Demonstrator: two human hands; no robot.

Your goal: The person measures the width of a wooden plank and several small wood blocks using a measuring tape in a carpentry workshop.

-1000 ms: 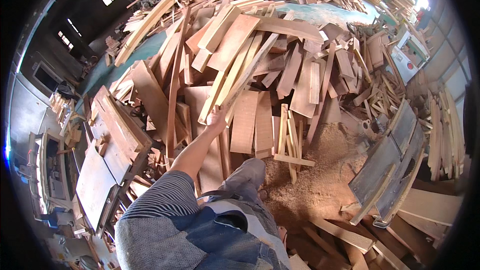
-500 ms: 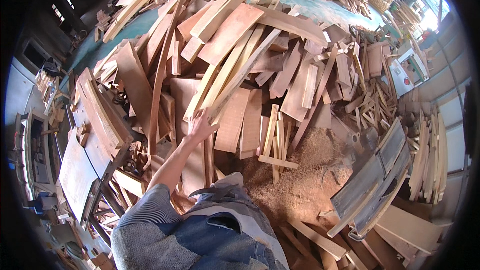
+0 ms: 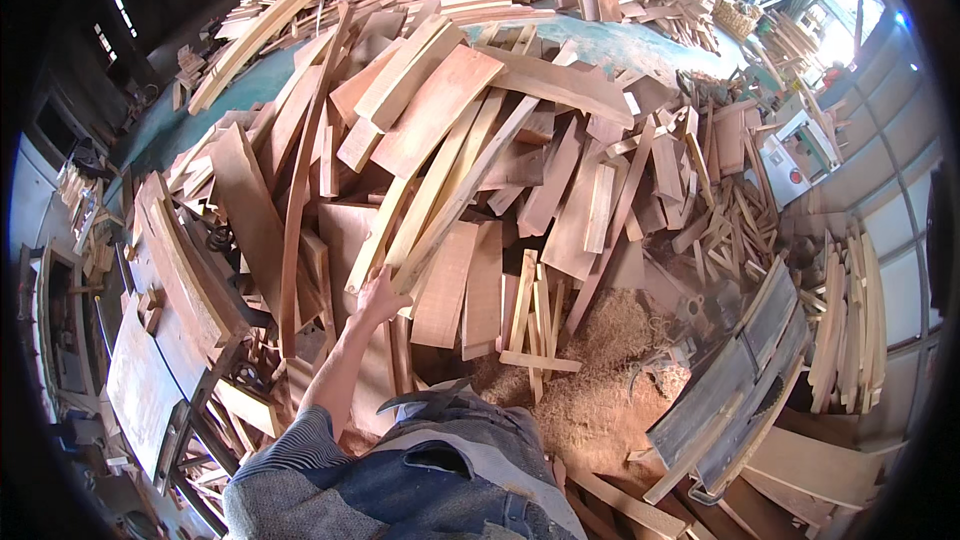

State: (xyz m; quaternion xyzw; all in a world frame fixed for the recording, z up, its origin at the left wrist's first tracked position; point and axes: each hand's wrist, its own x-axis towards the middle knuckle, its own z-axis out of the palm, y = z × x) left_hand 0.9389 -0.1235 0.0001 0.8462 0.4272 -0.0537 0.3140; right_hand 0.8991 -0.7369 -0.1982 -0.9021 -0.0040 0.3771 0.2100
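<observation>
My left hand (image 3: 378, 298) reaches forward to the near end of a leaning pile of lumber. Its fingers are closed around the lower end of a pale wooden strip (image 3: 432, 217), which slants up and to the right. A second pale strip (image 3: 379, 236) lies against the hand on its left, and a greyer, rough-edged strip (image 3: 470, 190) runs along the right. Higher up, the strips pass beside a broad reddish board (image 3: 437, 110). Wide flat boards (image 3: 445, 285) stand just to the right of the hand. My right hand does not show.
A machine table with a pale top (image 3: 140, 380) stands at the left, with thick planks (image 3: 185, 260) on it. Sawdust (image 3: 590, 390) covers the floor at right, beside a dark metal-topped bench (image 3: 735, 380). Thin strips (image 3: 848, 325) lean on the right wall.
The whole view has shifted, so the pile and my left hand appear lower and farther left. My left hand stays closed at the strip's end.
</observation>
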